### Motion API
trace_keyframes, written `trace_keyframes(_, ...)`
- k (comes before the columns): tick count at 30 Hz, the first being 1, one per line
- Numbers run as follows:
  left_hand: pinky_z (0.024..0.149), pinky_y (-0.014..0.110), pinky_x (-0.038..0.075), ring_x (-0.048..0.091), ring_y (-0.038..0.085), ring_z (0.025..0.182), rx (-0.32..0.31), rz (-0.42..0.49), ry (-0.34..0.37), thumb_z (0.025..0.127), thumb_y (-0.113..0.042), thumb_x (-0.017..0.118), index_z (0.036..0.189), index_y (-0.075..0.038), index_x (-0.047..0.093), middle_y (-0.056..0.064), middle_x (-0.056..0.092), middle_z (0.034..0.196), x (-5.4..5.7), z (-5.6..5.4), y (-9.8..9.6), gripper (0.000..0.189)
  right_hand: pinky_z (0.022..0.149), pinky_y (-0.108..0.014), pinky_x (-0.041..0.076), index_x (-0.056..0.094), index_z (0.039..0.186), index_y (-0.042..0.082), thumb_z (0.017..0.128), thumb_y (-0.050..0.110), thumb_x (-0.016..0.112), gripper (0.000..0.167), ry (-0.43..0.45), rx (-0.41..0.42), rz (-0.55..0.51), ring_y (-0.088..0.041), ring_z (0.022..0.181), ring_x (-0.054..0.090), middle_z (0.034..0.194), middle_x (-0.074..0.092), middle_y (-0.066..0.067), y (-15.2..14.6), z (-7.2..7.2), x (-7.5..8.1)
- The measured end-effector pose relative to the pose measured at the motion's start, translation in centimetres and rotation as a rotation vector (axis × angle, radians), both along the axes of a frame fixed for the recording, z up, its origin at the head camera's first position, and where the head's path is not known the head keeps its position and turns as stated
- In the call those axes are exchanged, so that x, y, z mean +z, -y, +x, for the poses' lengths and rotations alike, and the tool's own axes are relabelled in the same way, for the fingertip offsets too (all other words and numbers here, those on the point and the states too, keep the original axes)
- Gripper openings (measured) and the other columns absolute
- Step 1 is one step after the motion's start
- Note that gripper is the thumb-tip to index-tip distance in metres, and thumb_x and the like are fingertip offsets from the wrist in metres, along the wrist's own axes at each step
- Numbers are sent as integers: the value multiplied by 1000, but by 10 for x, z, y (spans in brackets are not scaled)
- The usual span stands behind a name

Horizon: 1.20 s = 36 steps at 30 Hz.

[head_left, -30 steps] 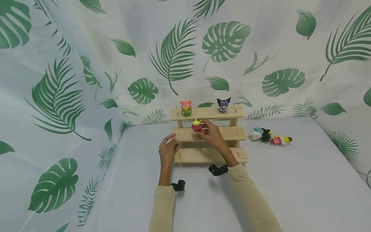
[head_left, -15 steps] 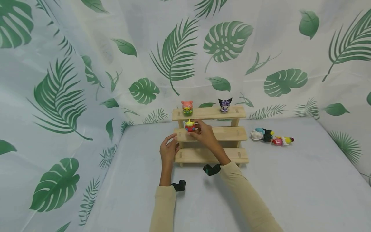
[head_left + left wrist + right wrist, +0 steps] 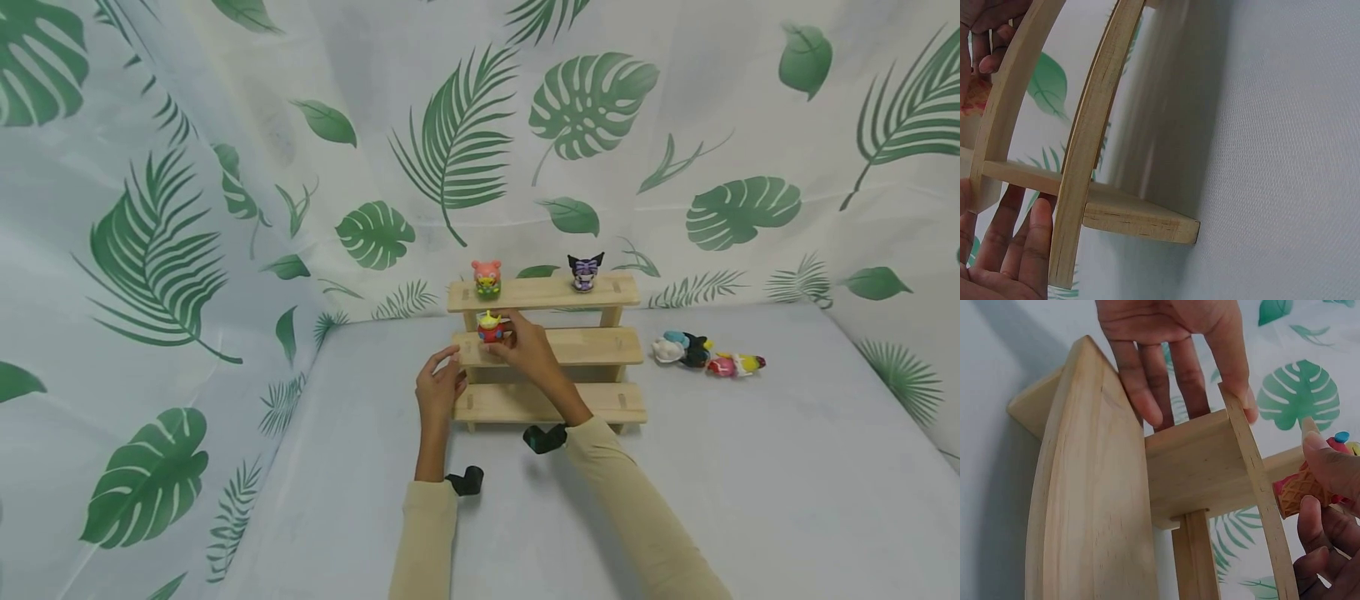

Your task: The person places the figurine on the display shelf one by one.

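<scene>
rt hand (image 3: 528,346) has a narrow grip: thumb + fingertips pinch the red/blue toy w/ yellow top (image 3: 491,332) from its rt side. toy is at the left end of the middle shelf (image 3: 585,346), waffle-patterned lower part seen in the rt wrist view; can't tell if its base touches the wood. lt hand (image 3: 438,387) is at the left end of same shelf, grip loose: fingers fairly straight + spread, touching the board end, w/ one digit above it and others below. top shelf (image 3: 532,293), far side, has pink toy (image 3: 487,280) at left, approx. behind the held one, + black/purple toy (image 3: 584,273) toward right. bottom shelf (image 3: 525,404) is nearest. right of the stand, on the surface (image 3: 750,483), lie a white/blue/black toy cluster (image 3: 682,348) and, just beside it, a red/yellow toy (image 3: 737,364) on its side.
</scene>
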<state>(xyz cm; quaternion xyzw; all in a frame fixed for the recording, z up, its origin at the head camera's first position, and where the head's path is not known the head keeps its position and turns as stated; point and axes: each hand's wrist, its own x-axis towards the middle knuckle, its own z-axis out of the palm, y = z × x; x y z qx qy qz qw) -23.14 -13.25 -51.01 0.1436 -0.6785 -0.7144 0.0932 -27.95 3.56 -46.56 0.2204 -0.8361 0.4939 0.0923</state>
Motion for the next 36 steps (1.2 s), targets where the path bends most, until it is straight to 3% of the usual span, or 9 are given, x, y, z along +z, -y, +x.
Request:
trace_keyframes(12,77,31,62,73,27,94,0,-5,-12,95,-37,65,113,-22,70,12,74,104,-1,-1,0,24,66,-34,56,52,132,4,82,17,80,58,12,-31,63,-25,77,67,106,71,-20,0,1,-3)
trace_keyframes(23,79,34,62,70,35,101,-3,0,-14,94,-37,65,117,-21,69,13,73,107,0,1,-1,28,64,-30,52,54,132,2,82,19,80,59,22,-46,98,-22,76,65,94,71,-15,0,1,-5)
trace_keyframes(32,87,45,59,69,37,103,-23,10,-1,96,-35,64,124,-14,66,18,71,111,2,0,0,35,66,-34,54,56,128,1,83,17,80,54,17,-48,100,-25,79,66,93,70,-16,1,-1,-7)
trace_keyframes(36,89,49,57,70,33,98,-37,8,7,97,-29,62,124,-10,66,20,71,110,10,3,0,32,68,-36,55,55,129,1,83,17,79,54,22,-50,114,-25,82,67,98,71,-16,1,-1,-7)
